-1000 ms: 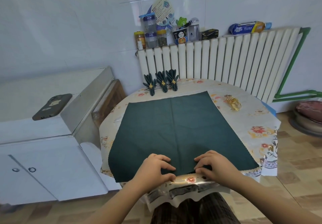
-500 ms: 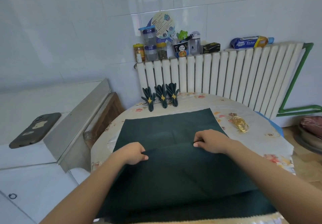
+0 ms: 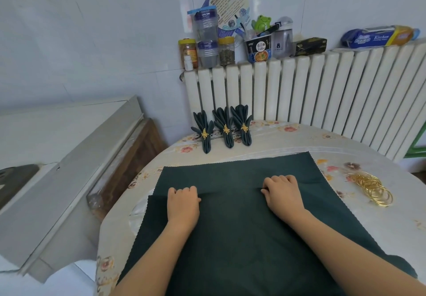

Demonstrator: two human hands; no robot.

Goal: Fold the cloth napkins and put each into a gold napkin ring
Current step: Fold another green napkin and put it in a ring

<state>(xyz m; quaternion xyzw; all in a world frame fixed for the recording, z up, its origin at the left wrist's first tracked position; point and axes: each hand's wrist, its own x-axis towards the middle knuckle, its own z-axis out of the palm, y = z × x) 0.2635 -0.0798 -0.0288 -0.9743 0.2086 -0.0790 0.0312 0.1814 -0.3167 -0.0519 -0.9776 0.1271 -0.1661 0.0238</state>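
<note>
On the tabletop (image 3: 288, 144) our dark green napkin (image 3: 235, 231) lies spread, its near edge doubled over. Our left hand (image 3: 183, 206) and right hand (image 3: 282, 194) each pinch that fold, fingers curled. Gold rings (image 3: 373, 188) lie right.

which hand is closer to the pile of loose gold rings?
Right. The right hand pinches the folded edge of the dark green napkin, with the loose gold napkin rings off to its right. The left hand grips the same edge farther left.

Both hands (image 3: 183, 206) carried napkin's (image 3: 232, 238) edge forward (folding).
</note>
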